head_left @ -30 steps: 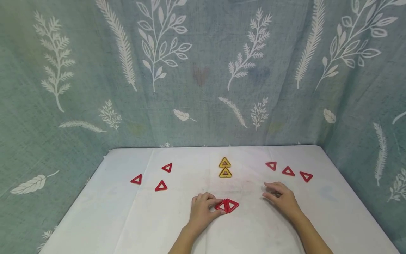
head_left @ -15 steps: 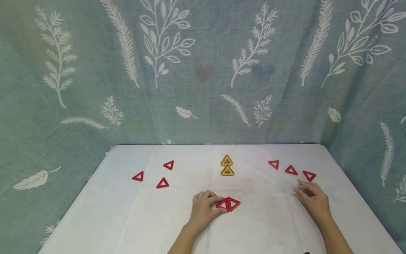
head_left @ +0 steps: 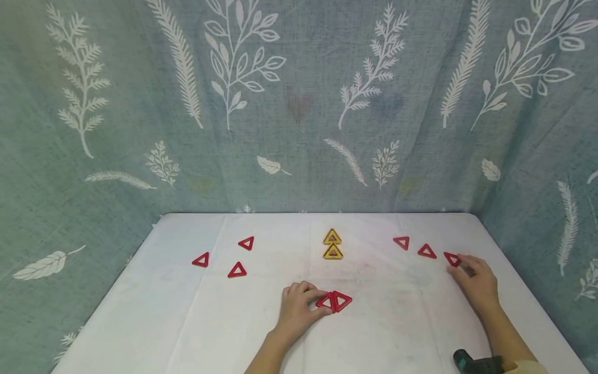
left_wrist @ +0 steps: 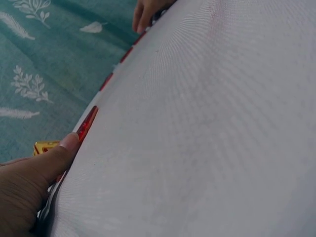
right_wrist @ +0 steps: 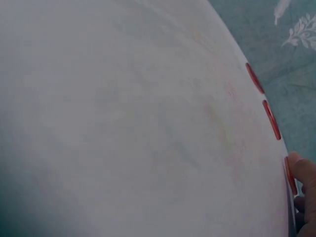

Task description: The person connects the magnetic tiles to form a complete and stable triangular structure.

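Observation:
Two red hollow triangle tiles lie edge to edge on the white table in the head view. My left hand (head_left: 296, 309) pinches the left one (head_left: 331, 302) between thumb and fingers; the other tile (head_left: 346, 304) adjoins its right side. Far to the right, my right hand (head_left: 476, 283) grips a third red triangle tile (head_left: 451, 254) at its right side. In the right wrist view, the thumb presses along this tile (right_wrist: 290, 175), and most of the fingers are out of sight. The left wrist view shows the left thumb against a red tile (left_wrist: 87, 123).
Two yellow triangle tiles (head_left: 333, 257) stand in line at the table's back middle. More red tiles lie at the right, one (head_left: 427, 256) near my right hand, and others at the left, such as this tile (head_left: 237, 276). A patterned curtain (head_left: 299, 156) hangs behind the table (head_left: 374, 332).
My right hand has moved right across the table and now grips the rightmost red tile. The left hand stays at the joined red pair. A dark wrist device has come into view.

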Available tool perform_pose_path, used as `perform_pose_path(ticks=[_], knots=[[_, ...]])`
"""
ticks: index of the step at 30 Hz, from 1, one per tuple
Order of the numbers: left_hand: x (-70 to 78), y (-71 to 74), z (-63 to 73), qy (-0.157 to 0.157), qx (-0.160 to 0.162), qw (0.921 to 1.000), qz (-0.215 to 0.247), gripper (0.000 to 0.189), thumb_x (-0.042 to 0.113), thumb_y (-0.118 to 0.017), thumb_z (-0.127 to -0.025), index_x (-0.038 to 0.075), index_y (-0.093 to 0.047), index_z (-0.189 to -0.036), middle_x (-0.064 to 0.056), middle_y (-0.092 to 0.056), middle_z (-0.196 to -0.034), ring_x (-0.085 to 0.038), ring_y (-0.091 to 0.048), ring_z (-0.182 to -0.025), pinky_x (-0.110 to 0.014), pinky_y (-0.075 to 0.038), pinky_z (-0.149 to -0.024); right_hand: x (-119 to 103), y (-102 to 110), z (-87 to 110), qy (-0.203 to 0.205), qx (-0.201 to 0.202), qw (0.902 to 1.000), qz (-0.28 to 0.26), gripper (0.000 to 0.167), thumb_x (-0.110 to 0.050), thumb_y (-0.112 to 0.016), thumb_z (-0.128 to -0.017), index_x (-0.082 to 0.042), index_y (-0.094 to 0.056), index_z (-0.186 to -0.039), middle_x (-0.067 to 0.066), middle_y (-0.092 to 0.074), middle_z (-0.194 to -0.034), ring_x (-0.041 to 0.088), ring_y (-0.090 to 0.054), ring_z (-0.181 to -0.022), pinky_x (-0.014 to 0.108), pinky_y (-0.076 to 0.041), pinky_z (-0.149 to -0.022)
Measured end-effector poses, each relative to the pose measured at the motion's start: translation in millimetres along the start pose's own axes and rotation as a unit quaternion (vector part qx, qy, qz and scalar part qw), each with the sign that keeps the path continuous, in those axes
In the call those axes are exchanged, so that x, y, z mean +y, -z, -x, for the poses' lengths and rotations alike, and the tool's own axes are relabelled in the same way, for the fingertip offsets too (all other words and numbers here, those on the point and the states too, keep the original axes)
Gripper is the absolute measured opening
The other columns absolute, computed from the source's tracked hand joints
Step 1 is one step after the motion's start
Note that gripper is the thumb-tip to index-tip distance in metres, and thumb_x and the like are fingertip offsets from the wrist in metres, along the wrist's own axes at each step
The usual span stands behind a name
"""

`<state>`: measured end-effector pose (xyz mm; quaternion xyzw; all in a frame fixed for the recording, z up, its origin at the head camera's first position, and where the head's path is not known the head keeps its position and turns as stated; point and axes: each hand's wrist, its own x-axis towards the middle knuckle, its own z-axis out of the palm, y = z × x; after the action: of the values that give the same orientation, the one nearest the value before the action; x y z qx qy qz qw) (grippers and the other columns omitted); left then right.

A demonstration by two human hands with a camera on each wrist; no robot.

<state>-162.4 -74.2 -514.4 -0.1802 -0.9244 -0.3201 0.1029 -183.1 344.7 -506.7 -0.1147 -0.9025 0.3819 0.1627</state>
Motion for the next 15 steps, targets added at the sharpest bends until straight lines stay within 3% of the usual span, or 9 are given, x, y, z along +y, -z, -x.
perform_pose_path(ticks=[8,15], knots=[[-0.8,0.3,0.3,0.002,-0.001,1.0,0.002,0.039,0.047,-0.078,-0.068,0.027,-0.073,-0.1,0.015,-0.053,-0.09,-0.006,-0.043,-0.086,-0.037,-0.032,-0.085,7.6,-1.5,-13.4,0.055,-0.024,0.9965,0.058,0.053,-0.024,-0.064,-0.09,0.009,-0.049,-0.129,0.033,-0.046,-0.13,0.05,-0.041,-0.116,0.06,-0.039,-0.091],[-1.2,0.5,0.7,0.0,-0.002,1.0,0.002,0.039,0.048,-0.077,-0.068,0.027,-0.073,-0.101,0.015,-0.053,-0.09,-0.007,-0.043,-0.086,-0.037,-0.032,-0.084,6.3,-3.4,-8.4,0.059,-0.031,0.9934,0.092,0.049,-0.023,-0.061,-0.091,0.007,-0.051,-0.128,0.032,-0.043,-0.126,0.05,-0.036,-0.111,0.064,-0.035,-0.084]])
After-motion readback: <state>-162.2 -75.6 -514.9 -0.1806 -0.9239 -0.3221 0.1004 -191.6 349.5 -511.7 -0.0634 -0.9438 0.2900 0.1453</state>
